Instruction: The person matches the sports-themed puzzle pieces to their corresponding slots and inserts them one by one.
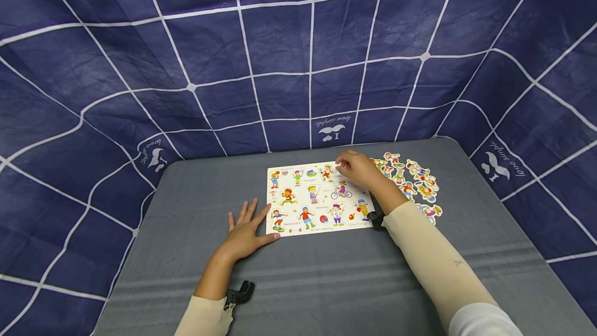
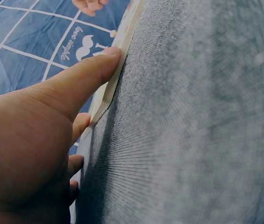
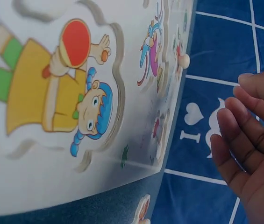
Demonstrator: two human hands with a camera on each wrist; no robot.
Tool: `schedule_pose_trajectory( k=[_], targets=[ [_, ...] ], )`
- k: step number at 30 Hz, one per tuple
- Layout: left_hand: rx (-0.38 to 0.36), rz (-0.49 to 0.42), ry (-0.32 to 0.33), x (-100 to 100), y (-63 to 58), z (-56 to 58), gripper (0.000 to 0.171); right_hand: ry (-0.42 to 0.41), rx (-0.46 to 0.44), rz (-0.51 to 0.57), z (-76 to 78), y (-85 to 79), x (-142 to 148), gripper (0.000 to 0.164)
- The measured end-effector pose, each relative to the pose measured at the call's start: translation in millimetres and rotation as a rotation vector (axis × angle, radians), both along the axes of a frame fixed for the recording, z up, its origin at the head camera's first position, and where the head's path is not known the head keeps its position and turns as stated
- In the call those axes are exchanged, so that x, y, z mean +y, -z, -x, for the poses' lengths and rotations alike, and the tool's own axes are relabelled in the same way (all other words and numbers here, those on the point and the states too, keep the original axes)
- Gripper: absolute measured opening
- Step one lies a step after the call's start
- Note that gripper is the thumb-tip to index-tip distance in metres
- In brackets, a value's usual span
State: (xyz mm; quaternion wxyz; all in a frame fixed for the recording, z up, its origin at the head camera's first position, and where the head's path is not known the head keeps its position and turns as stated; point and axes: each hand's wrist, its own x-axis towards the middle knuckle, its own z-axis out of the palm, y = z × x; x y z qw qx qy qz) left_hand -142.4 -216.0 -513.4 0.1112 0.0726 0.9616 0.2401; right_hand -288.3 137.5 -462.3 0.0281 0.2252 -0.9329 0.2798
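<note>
White puzzle board (image 1: 323, 198), left hand (image 1: 243, 235) touching its edge, right hand (image 1: 358, 168) above.

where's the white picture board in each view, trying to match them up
Head: the white picture board lies just below and right of centre.
Left wrist: only its narrow edge shows, slanting from top middle down to the left.
Right wrist: its printed face fills most of the left half.
Shared landmark: the blue cloth with white lines.
</note>
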Motion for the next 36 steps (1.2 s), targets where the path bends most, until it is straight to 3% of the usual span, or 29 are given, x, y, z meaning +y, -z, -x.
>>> schedule_pose_trajectory(
  k=[20, 28, 36],
  targets=[
    [0.002, -0.003, 0.010, -0.3, -0.1, 0.5, 0.095, 0.047, 0.018, 0.039, -25.9, -2.7, 21.6, 0.018],
    [-0.004, -0.003, 0.008, 0.0, -0.2, 0.4, 0.095, 0.064, 0.017, 0.037, -34.8, 2.4, 32.8, 0.023],
    [-0.014, 0.010, 0.010, -0.1, 1.9, 1.2, 0.095, 0.078, 0.046, 0.054, -42.5, 7.1, 43.6, 0.018]
  ],
)
